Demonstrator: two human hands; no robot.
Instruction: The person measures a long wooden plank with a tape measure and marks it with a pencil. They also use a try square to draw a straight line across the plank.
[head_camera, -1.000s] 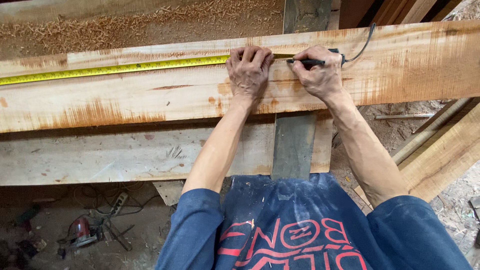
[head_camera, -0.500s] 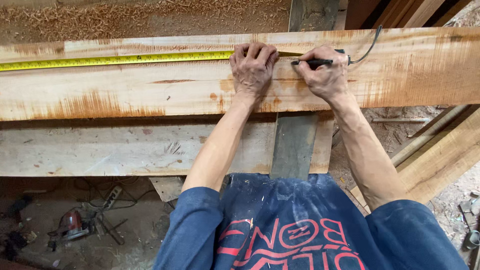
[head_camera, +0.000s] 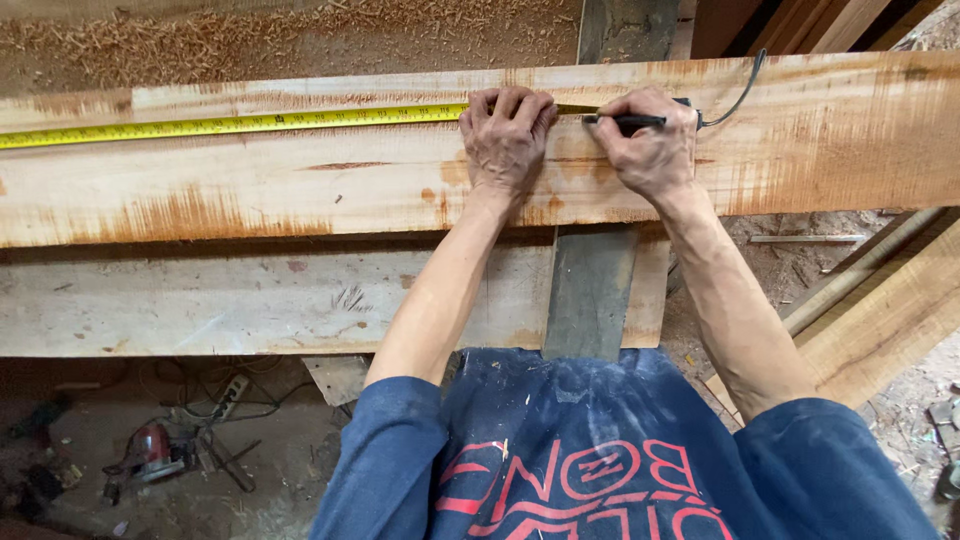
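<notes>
Pressing yellow tape measure (head_camera: 230, 124) on plank (head_camera: 300, 180), left hand (head_camera: 505, 135), right hand (head_camera: 650, 150) gripping pen (head_camera: 625, 120)

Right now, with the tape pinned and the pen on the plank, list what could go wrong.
1. The left hand pins only one spot of the long yellow tape measure; the tape could slip and shift the mark.
2. The right hand holds the black pen close to the left fingertips, which may hide the tape's edge.
</notes>
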